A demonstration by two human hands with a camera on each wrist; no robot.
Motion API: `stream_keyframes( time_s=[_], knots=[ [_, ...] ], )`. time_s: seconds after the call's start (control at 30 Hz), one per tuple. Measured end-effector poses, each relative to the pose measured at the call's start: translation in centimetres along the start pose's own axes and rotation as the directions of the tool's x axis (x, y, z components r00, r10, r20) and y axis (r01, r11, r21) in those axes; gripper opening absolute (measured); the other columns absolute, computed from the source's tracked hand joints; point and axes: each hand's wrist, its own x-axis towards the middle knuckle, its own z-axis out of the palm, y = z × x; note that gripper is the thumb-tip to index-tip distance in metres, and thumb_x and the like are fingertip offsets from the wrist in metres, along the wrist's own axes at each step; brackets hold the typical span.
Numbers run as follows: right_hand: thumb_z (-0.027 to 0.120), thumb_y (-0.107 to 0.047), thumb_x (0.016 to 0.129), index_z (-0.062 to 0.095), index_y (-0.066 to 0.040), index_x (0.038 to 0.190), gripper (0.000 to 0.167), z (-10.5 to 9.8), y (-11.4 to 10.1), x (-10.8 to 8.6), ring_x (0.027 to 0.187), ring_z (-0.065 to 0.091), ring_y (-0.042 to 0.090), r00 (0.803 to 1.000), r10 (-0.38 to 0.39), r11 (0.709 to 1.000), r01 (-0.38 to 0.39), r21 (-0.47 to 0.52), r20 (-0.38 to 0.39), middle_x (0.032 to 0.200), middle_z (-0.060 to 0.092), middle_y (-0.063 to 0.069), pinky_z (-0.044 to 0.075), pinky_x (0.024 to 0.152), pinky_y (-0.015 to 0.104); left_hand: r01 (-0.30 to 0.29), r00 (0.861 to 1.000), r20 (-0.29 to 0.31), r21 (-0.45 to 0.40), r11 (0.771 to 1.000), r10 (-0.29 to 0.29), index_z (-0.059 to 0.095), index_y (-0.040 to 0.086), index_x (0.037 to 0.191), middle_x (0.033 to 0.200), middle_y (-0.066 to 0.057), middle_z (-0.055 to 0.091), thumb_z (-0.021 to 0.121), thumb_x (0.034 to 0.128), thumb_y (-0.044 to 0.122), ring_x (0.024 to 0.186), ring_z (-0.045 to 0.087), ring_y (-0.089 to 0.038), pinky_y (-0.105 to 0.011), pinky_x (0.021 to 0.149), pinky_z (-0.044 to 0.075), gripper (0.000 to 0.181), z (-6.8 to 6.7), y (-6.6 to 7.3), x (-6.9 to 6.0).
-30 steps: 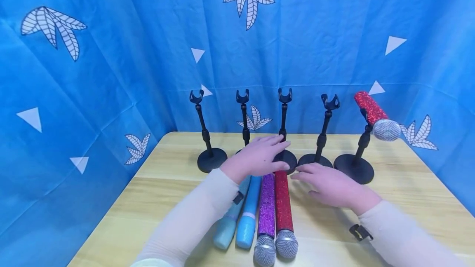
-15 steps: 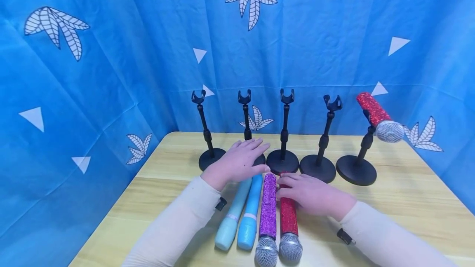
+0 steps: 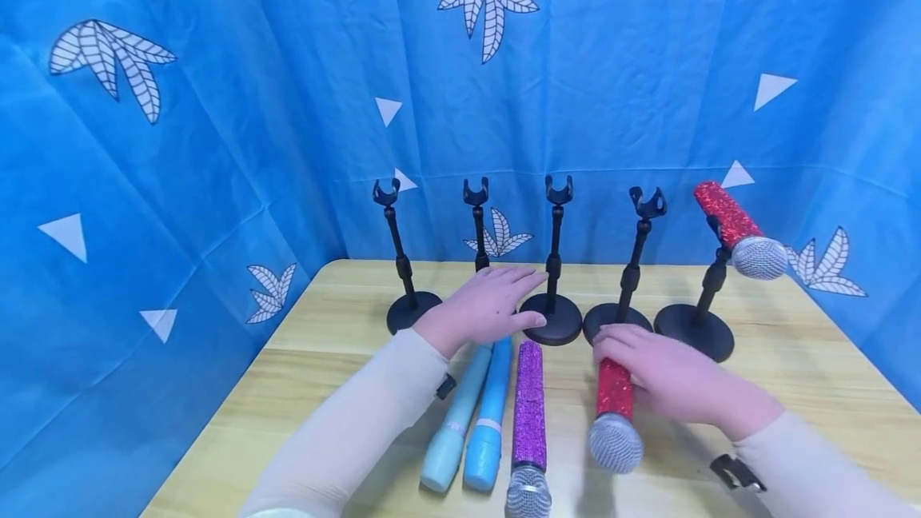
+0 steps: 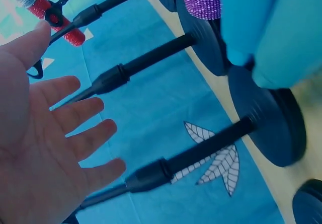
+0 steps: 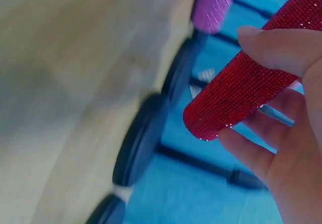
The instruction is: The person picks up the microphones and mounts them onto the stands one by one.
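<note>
My right hand (image 3: 665, 374) grips a red glittery microphone (image 3: 615, 394) by its handle, thumb on one side and fingers on the other, lifted over the table with the silver head toward me. My left hand (image 3: 485, 306) is held above the tops of the blue microphones, near the middle stands; its fingers are spread with nothing in them, as the left wrist view shows. A purple glittery microphone (image 3: 530, 406) lies between the hands. Left of it lie a bright blue microphone (image 3: 490, 422) and a pale teal microphone (image 3: 456, 426), side by side.
Several black microphone stands line the table's back, among them the far-left stand (image 3: 404, 266), the middle stand (image 3: 554, 262) and one behind my right hand (image 3: 633, 262). The far-right stand (image 3: 708, 294) bears another red microphone (image 3: 727, 214). A blue patterned curtain (image 3: 612, 86) surrounds the wooden table (image 3: 288, 390).
My right hand came left to the red microphone, took hold of it and carried it up and to the right, away from the purple one. My left hand shifted left, then back right.
</note>
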Motion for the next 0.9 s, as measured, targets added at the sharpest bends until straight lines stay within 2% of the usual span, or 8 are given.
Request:
stream_keyframes(
  time_s=[0.13,0.27,0.37,0.47,0.57,0.77,0.83,0.9],
  knots=[
    [0.09,-0.011,0.072,0.059,-0.026,0.118,0.057,-1.6,1.2,-2.0,0.119,0.06,0.024,0.993,0.114,0.993,-0.113,0.035,-0.03,0.127,0.061,-0.004,0.055,0.09,0.047,-0.016,1.0,0.004,-0.096,0.995,0.016,0.028,0.026,0.161,0.162,0.001,0.035,0.049,0.1006,0.06,0.147,0.033,-0.017,-0.041,0.115,0.033,0.072,-0.4,1.1,1.7],
    [0.088,-0.011,0.075,0.058,-0.027,0.121,0.058,-2.1,3.0,-3.8,0.106,0.062,0.015,0.973,0.216,0.974,-0.209,0.086,-0.082,0.116,0.062,-0.01,0.056,0.086,0.046,-0.03,0.999,0.012,-0.188,0.982,0.033,0.024,0.029,0.162,0.162,0.008,0.033,0.049,0.1002,0.06,0.146,0.034,-0.011,-0.035,0.114,0.035,0.073,-0.7,2.8,3.8],
    [0.087,-0.007,0.078,0.056,-0.022,0.125,0.058,-2.2,4.0,-4.6,0.101,0.064,0.016,0.955,0.268,0.96,-0.252,0.125,-0.128,0.114,0.063,-0.007,0.056,0.084,0.049,-0.008,1.0,0.008,-0.251,0.968,0.011,0.02,0.033,0.162,0.162,0.013,0.029,0.046,0.0999,0.064,0.146,0.032,-0.007,-0.032,0.115,0.031,0.074,-0.7,4.1,5.7],
    [0.084,0.001,0.078,0.056,-0.01,0.129,0.06,-2.5,4.6,-5.2,0.107,0.066,0.029,0.941,0.288,0.955,-0.268,0.128,-0.177,0.118,0.065,0.004,0.052,0.087,0.057,0.021,0.999,-0.018,-0.343,0.939,-0.029,0.019,0.032,0.162,0.162,0.014,0.028,0.045,0.1007,0.063,0.146,0.03,-0.005,-0.031,0.116,0.029,0.074,-0.5,5.4,7.6],
    [0.081,0.0,0.08,0.059,-0.003,0.125,0.051,-2.5,5.1,-5.6,0.107,0.066,0.035,0.93,0.292,0.956,-0.276,0.102,-0.222,0.115,0.067,0.01,0.05,0.087,0.058,0.032,0.997,-0.046,-0.48,0.876,-0.062,0.016,0.032,0.162,0.163,0.016,0.025,0.047,0.1011,0.061,0.146,0.028,-0.003,-0.03,0.117,0.028,0.074,-0.2,6.7,9.2],
    [0.081,-0.005,0.084,0.068,-0.004,0.116,0.035,-2.1,5.6,-5.8,0.102,0.068,0.035,0.915,0.329,0.943,-0.304,0.137,-0.232,0.108,0.07,0.01,0.051,0.085,0.057,0.044,0.989,-0.064,-0.726,0.687,-0.13,0.013,0.032,0.163,0.163,0.016,0.025,0.052,0.1006,0.058,0.145,0.031,-0.004,-0.035,0.116,0.031,0.078,0.6,9.1,11.5],
    [0.08,-0.005,0.085,0.068,-0.005,0.117,0.035,-2.0,5.5,-5.7,0.104,0.068,0.033,0.912,0.342,0.938,-0.314,0.15,-0.227,0.11,0.071,0.01,0.05,0.087,0.056,0.05,0.986,-0.067,-0.759,0.649,-0.155,0.014,0.03,0.163,0.16,0.014,0.033,0.052,0.1007,0.058,0.144,0.034,-0.005,-0.037,0.115,0.033,0.078,0.8,9.6,11.9],
    [0.079,-0.005,0.085,0.067,-0.004,0.118,0.035,-1.9,5.6,-5.6,0.105,0.067,0.035,0.911,0.349,0.934,-0.32,0.16,-0.218,0.111,0.07,0.011,0.049,0.087,0.057,0.069,0.978,-0.073,-0.768,0.637,-0.194,0.018,0.028,0.162,0.156,0.011,0.04,0.053,0.1012,0.056,0.141,0.039,-0.006,-0.038,0.113,0.036,0.075,1.0,10.0,12.2]
  ],
)
